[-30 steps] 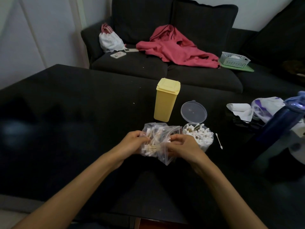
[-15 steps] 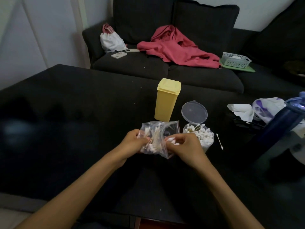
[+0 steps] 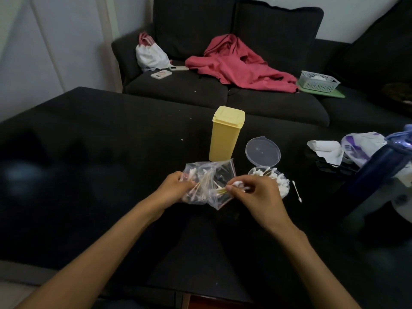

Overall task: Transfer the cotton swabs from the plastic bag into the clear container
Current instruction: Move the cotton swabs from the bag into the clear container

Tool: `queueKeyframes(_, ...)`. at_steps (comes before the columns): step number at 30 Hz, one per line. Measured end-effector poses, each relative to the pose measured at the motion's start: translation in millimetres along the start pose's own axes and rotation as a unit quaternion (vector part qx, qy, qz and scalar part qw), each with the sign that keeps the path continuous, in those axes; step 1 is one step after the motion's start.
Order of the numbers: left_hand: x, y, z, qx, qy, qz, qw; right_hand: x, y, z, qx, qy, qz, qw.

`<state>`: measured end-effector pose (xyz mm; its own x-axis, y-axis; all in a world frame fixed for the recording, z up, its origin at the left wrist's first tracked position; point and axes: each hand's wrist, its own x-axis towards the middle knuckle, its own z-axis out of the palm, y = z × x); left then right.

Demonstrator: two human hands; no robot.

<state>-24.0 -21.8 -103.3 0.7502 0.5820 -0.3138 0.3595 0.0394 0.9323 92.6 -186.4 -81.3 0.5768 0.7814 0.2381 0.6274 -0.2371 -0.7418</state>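
Note:
A clear plastic bag (image 3: 219,177) holding cotton swabs is above the black table (image 3: 111,152), near its middle. My left hand (image 3: 176,186) grips the bag's left side. My right hand (image 3: 256,195) pinches a small bunch of cotton swabs (image 3: 231,188), drawn partly out of the bag's right opening. Just right of that hand stands the round clear container (image 3: 283,186), filled with white-tipped swabs, its hinged lid (image 3: 263,152) tilted open behind it. One loose swab (image 3: 296,191) lies on the table to the container's right.
A tall yellow lidded box (image 3: 226,132) stands right behind the bag. At the right edge are white paper, a purple-printed bag (image 3: 361,148) and a dark blue bottle (image 3: 379,166). A dark sofa behind holds a red garment (image 3: 240,63), a white pouch, a phone and a small basket.
My right hand has pulled a bunch of swabs rightward out of the bag, toward the container. The left hand keeps its hold on the bag, which is now spread wider.

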Motion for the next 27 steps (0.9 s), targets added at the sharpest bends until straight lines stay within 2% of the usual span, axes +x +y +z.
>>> queueKeyframes(4,1,1,-1,-0.093,-0.053,-0.038,0.994,-2,-3,3,-0.008,-0.045,-0.071,0.996)
queueKeyframes(8,0,-1,1,-0.07,-0.101,-0.04,0.992,-3,-6,5,0.024,-0.069,-0.085,0.994)
queueKeyframes(13,4,-1,10,-0.11,-0.058,-0.073,0.99,-4,-8,7,0.044,-0.086,-0.066,0.993)
queueKeyframes(17,5,6,11,-0.136,0.006,-0.031,0.99,-1,-7,1,0.084,-0.038,-0.017,0.996)
queueKeyframes(20,15,0,5,-0.022,0.07,0.009,0.997,2,-3,-8,0.131,0.007,0.046,0.99)
queueKeyframes(22,20,-5,3,0.122,0.062,0.029,0.99,2,-1,-13,0.148,0.009,0.065,0.987)
queueKeyframes(23,20,-7,3,0.208,0.063,0.033,0.975,2,0,-15,0.151,0.006,0.069,0.986)
queueKeyframes(25,17,-7,5,0.382,0.1,0.046,0.917,1,-1,-17,0.155,-0.002,0.074,0.985)
queueKeyframes(27,13,-3,6,0.517,0.15,0.08,0.839,1,0,-22,0.159,0.007,0.083,0.984)
